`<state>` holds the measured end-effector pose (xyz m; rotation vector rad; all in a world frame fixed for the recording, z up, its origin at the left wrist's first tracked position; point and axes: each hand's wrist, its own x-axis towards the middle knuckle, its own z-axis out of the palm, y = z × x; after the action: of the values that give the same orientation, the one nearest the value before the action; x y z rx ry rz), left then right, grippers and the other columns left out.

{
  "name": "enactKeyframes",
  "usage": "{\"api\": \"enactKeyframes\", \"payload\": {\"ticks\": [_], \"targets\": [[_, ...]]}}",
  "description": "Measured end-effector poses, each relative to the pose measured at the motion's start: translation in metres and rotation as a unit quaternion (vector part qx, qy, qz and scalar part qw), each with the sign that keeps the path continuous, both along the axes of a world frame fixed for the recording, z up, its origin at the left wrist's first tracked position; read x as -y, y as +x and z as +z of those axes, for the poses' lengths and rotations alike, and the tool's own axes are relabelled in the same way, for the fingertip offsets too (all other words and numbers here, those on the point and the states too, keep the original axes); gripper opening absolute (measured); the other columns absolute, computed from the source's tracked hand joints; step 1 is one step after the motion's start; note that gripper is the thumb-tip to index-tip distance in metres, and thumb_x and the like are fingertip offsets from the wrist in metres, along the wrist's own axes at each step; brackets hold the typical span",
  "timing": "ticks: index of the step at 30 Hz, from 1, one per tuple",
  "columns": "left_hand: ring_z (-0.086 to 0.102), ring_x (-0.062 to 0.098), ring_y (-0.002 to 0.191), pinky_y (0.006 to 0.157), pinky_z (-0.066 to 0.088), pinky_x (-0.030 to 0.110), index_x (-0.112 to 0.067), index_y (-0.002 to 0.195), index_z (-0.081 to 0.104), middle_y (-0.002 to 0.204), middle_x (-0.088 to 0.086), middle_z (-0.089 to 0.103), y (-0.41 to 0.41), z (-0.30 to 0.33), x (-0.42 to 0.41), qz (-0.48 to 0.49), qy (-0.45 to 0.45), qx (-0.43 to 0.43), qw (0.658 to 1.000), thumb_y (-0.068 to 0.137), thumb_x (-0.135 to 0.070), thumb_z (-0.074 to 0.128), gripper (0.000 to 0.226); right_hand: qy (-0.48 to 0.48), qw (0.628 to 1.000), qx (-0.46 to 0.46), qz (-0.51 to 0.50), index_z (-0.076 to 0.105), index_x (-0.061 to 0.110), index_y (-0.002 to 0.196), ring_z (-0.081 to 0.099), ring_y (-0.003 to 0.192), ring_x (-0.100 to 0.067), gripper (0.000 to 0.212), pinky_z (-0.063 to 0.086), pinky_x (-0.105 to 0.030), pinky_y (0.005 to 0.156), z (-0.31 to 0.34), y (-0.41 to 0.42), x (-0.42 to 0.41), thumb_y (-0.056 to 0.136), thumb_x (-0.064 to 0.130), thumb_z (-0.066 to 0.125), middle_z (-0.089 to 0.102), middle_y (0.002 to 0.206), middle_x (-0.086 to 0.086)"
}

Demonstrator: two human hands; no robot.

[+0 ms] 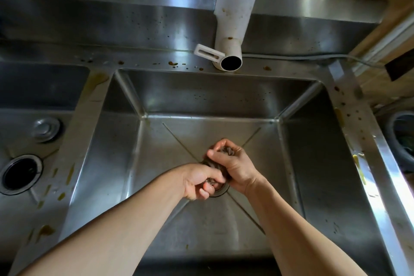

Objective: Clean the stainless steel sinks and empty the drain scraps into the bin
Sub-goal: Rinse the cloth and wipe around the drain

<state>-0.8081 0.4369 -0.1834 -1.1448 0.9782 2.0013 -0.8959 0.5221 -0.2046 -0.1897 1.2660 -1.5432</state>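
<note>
Steel sink (313, 163) basin: left hand (199, 180) and right hand (233, 163) both grip a twisted dark rag (225, 152), long axis running away over the drain (221, 191).

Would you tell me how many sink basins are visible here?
2: the main basin in the centre, where both hands work over its drain, and a second basin at the left edge, partly cut off.

Large stainless steel sink (313, 163), deep and square, creased with diagonal lines running to a central drain (220, 191). Brown splatter dotted along its rim and back wall. Dark, wadded cloth (215, 164) held just over the drain. Second sink (22, 123) to the left, with an open round drain hole (20, 173).
</note>
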Motion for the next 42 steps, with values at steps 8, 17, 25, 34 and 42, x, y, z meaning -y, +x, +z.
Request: {"api": "enactKeyframes", "payload": {"ticks": [8, 17, 25, 34, 42], "targets": [[0.049, 0.016, 0.061, 0.046, 0.037, 0.021, -0.009, 0.096, 0.062, 0.078, 0.006, 0.056, -0.016, -0.027, -0.02, -0.092, -0.34, 0.032, 0.935, 0.084, -0.017, 0.06, 0.014, 0.178, 0.976, -0.116, -0.053, 0.037, 0.013, 0.058, 0.037, 0.05, -0.012, 0.041, 0.038, -0.021, 0.049, -0.03, 0.003, 0.019, 0.08, -0.008, 0.064, 0.038, 0.052, -0.001], [0.054, 0.016, 0.063, 0.047, 0.036, 0.018, -0.015, 0.094, 0.061, 0.086, 0.001, 0.063, -0.019, -0.075, -0.023, -0.041, -0.414, 0.149, 0.897, 0.094, -0.027, 0.049, 0.018, 0.253, 0.959, -0.092, -0.085, 0.031, 0.015, 0.057, 0.032, 0.054, -0.015, 0.045, 0.034, -0.023, 0.05, -0.083, 0.005, 0.031, 0.082, -0.008, 0.059, 0.032, 0.055, -0.002], [0.063, 0.029, 0.098, 0.076, 0.051, 0.031, -0.013, 0.103, 0.067, 0.106, 0.008, 0.068, -0.017, -0.098, -0.03, -0.093, -0.46, 0.157, 0.869, 0.088, -0.027, 0.05, 0.027, 0.286, 0.952, -0.072, -0.082, 0.028, 0.016, 0.053, 0.028, 0.046, -0.013, 0.05, 0.028, -0.023, 0.045, -0.101, 0.004, 0.034, 0.083, -0.007, 0.062, 0.029, 0.048, 0.001], [0.063, 0.029, 0.099, 0.07, 0.045, 0.03, -0.019, 0.106, 0.065, 0.105, 0.006, 0.067, -0.01, -0.103, -0.028, -0.272, -0.556, 0.047, 0.784, 0.083, -0.022, 0.056, 0.025, 0.348, 0.93, -0.068, -0.094, 0.029, 0.018, 0.054, 0.03, 0.053, -0.017, 0.047, 0.026, -0.026, 0.049, -0.107, 0.004, 0.035, 0.083, -0.001, 0.06, 0.031, 0.054, -0.003], [0.063, 0.022, 0.077, 0.06, 0.049, 0.025, -0.014, 0.095, 0.067, 0.088, 0.006, 0.068, -0.007, -0.095, -0.02, -0.114, -0.365, 0.058, 0.922, 0.081, -0.024, 0.066, 0.018, 0.262, 0.955, 0.106, -0.09, 0.058, 0.011, 0.069, 0.055, 0.064, -0.021, 0.031, 0.047, -0.031, 0.067, -0.078, 0.0, 0.022, 0.09, 0.034, 0.063, 0.056, 0.065, -0.007]]}}
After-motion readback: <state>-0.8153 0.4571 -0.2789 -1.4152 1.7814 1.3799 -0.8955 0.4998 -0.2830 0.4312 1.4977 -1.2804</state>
